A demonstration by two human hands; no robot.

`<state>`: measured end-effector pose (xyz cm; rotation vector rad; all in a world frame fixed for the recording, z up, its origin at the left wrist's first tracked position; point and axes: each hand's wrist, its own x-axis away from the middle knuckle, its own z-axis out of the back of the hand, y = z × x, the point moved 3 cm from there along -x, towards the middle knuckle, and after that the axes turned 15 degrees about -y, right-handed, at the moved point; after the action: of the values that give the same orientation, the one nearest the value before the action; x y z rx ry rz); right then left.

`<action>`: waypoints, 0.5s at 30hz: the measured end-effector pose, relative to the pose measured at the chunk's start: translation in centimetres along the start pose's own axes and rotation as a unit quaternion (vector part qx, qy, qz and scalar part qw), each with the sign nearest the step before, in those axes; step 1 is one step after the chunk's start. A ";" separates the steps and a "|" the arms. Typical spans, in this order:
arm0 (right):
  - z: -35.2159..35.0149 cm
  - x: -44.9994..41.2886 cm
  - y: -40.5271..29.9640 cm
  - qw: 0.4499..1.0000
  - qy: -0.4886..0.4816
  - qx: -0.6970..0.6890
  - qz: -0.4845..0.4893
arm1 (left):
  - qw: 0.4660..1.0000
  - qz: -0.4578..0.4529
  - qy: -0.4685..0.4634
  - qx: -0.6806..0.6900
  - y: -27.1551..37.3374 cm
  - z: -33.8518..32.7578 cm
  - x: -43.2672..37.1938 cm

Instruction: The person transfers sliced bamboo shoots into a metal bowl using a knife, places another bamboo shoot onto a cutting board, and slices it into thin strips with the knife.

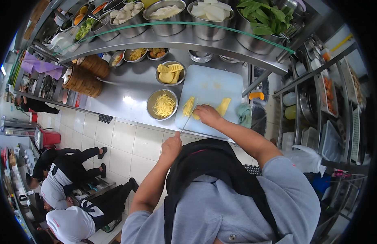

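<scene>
My left hand (171,148) is closed around the handle of a kitchen knife (188,118), whose thin blade points away over the white cutting board (213,77). Beside the blade, the bent fingers of my right hand (207,114) press yellow vegetable slices (195,116) onto the board; the fingers partly hide them. Left of the blade lies a small heap of cut yellow strips (188,106). Another yellow piece (223,106) rests right of my right hand. Off the board's left edge stands a steel bowl of yellow shreds (164,105), with a bowl of larger yellow slices (169,73) behind it.
A crumpled green cloth (244,114) lies at the board's right edge. Overhead, a steel shelf (176,41) carries pots of vegetables. Bamboo steamers (83,81) stand at the counter's left. Two co-workers (69,210) bend over at lower left. Storage racks (316,91) line the right.
</scene>
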<state>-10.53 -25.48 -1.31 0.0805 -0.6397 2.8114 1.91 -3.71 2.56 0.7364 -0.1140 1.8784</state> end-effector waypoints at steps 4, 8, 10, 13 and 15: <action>0.1 0.0 -0.4 1.000 -0.002 0.013 -0.003 | 1.000 0.001 0.022 0.017 0.0 -1.3 -1.5; 0.3 0.4 0.0 1.000 -0.006 -0.004 0.000 | 1.000 -0.002 0.010 -0.011 0.6 0.6 -1.3; 0.1 0.3 0.0 1.000 -0.010 -0.008 0.003 | 1.000 -0.004 -0.008 0.001 0.7 1.0 -0.1; 0.1 0.0 -0.2 1.000 -0.004 -0.009 0.010 | 0.999 -0.006 0.002 0.039 -0.1 -1.5 -1.8; -0.1 0.0 -0.3 1.000 0.013 -0.002 0.022 | 1.000 0.005 -0.007 0.024 -0.2 -0.9 -2.3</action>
<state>-10.44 -25.16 -1.22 0.0299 -0.6480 2.8487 2.26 -5.12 0.50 0.7829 -0.0809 1.8920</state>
